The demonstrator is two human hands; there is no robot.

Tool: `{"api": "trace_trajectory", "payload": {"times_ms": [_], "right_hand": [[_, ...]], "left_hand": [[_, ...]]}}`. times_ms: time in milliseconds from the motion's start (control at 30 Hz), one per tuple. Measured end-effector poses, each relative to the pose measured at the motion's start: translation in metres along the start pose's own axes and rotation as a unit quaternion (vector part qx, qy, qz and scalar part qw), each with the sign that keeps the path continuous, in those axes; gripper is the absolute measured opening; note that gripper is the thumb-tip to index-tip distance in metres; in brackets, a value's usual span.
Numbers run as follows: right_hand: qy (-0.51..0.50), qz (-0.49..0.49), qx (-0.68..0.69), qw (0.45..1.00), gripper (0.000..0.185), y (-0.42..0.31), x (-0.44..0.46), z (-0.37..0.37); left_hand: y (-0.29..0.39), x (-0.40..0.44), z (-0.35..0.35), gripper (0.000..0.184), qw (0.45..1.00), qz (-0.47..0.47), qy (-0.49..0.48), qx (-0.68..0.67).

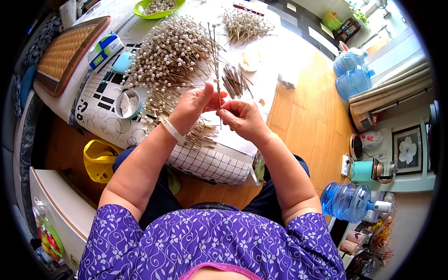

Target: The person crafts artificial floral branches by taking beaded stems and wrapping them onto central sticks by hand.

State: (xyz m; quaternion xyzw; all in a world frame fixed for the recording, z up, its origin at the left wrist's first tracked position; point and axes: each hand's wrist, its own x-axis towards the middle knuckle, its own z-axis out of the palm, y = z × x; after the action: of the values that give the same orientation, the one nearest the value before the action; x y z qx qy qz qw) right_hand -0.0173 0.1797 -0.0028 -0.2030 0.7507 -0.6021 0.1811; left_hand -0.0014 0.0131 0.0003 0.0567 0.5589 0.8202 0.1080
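Thin brown stems (216,60) with small pale tips stand upright between my two hands. My left hand (198,103), with a pale bangle at its wrist, has its fingers wrapped round the stems. Just right of it and lower, my right hand (240,117) pinches the lower part of the stems. Behind my left hand lies a large heap of stems with white bead-like heads (170,51). A smaller bunch of beaded stems (245,25) lies farther back. Short brown sticks (235,81) lie beyond my right hand, near a round cream-coloured item (251,57).
A lime green bowl (156,8) stands at the table's back edge. On the left are a tissue pack (105,50) and a small tin (127,104) with white contents. A yellow bag (99,161) is at the lower left; a blue water bottle (346,202) is at the right.
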Motion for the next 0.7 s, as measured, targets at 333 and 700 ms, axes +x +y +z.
{"api": "trace_trajectory", "payload": {"times_ms": [333,700], "right_hand": [[-0.008,0.022,0.01,1.0,0.014,0.0,-0.002,0.006],[0.022,-0.005,0.009,1.0,0.013,0.001,-0.001,0.003]], "left_hand": [[-0.012,0.003,-0.012,0.014,0.996,0.035,0.003,0.077],[-0.019,-0.002,-0.002,0.013,0.998,0.028,0.007,0.05]]}}
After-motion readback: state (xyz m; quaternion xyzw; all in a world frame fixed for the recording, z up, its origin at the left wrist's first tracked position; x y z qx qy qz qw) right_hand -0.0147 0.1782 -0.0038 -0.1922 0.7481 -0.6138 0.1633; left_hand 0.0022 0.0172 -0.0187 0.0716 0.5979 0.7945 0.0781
